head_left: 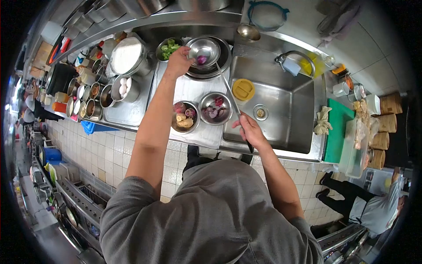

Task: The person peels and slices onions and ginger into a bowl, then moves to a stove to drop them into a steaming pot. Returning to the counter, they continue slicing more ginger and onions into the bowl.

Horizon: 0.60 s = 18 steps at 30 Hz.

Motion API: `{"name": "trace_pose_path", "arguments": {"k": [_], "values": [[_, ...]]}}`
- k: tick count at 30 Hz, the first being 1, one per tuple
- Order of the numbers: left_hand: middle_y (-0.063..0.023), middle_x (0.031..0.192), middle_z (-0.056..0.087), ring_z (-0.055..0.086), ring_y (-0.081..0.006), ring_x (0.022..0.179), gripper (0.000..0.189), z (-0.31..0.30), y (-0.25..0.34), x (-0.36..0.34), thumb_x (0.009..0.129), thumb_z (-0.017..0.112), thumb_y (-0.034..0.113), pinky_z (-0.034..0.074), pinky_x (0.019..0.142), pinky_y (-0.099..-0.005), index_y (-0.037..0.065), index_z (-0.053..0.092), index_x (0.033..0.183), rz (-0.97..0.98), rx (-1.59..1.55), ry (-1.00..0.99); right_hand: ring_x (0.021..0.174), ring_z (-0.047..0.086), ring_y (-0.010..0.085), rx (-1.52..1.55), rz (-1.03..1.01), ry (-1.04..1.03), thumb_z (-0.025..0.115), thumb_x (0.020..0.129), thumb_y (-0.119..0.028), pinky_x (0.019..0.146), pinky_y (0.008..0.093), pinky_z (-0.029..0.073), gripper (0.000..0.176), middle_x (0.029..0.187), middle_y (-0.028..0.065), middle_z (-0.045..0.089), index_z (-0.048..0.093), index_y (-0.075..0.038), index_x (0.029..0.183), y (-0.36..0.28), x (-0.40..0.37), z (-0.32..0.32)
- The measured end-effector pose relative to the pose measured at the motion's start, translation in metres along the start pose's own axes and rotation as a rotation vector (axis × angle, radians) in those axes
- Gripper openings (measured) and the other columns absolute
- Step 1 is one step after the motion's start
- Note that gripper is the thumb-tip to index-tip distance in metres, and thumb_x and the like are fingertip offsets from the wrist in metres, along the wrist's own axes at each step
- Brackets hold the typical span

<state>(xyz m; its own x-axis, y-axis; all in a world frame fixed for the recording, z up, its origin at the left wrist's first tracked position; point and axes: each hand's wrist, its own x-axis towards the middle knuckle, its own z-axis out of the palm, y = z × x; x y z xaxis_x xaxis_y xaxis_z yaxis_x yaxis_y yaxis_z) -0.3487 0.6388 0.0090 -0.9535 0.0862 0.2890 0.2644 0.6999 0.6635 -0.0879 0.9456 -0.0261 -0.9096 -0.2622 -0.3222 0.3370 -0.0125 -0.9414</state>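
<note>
L hand (178, 60) pinching ladle (203, 50) rim, fingertips part hidden; R hand (250, 130) closed on handle (228, 94).

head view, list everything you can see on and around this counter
ladle: 1, steel, purple piece inside, over stacked bowls at the back
bowl of greens: 1, steel, left of the ladle
small bowls: 2, steel, purple and tan pieces, counter front
pot of eggs: 1, steel, white eggs, left
sink: 1, steel, right of counter
yellow lid: 1, sink's left edge
cutting board: 1, green, right of sink
left hand: at the ladle's rim
right hand: grips the ladle's handle
</note>
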Motion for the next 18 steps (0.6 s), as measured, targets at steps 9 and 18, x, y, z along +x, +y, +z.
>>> {"name": "trace_pose_path", "arguments": {"k": [9, 18], "values": [[-0.0200, 0.100, 0.070, 0.067, -0.0349, 0.099, 0.044, -0.030, -0.035, -0.185, 0.079, 0.081, 0.022, 0.055, 0.090, -0.0422, 0.006, 0.068, 0.118, -0.225, 0.198, -0.352, 0.061, 0.043, 0.0025, -0.027, 0.065, 0.100, 0.043, 0.112, -0.039, 0.057, 0.0201, 0.041, 0.058, 0.093, -0.0009, 0.067, 0.041, 0.000, 0.155, 0.016, -0.043, -0.026], [-0.0188, 0.107, 0.066, 0.069, -0.0336, 0.097, 0.046, -0.023, -0.011, -0.195, 0.086, 0.074, 0.008, 0.057, 0.091, -0.0434, 0.002, 0.059, 0.128, -0.541, -0.286, -0.003, 0.074, 0.058, 0.0080, -0.320, -0.070, -0.043, 0.048, 0.110, -0.037, 0.071, 0.0242, 0.048, 0.055, 0.106, 0.0078, 0.070, 0.045, -0.002, 0.152, -0.008, -0.016, 0.008]]}}
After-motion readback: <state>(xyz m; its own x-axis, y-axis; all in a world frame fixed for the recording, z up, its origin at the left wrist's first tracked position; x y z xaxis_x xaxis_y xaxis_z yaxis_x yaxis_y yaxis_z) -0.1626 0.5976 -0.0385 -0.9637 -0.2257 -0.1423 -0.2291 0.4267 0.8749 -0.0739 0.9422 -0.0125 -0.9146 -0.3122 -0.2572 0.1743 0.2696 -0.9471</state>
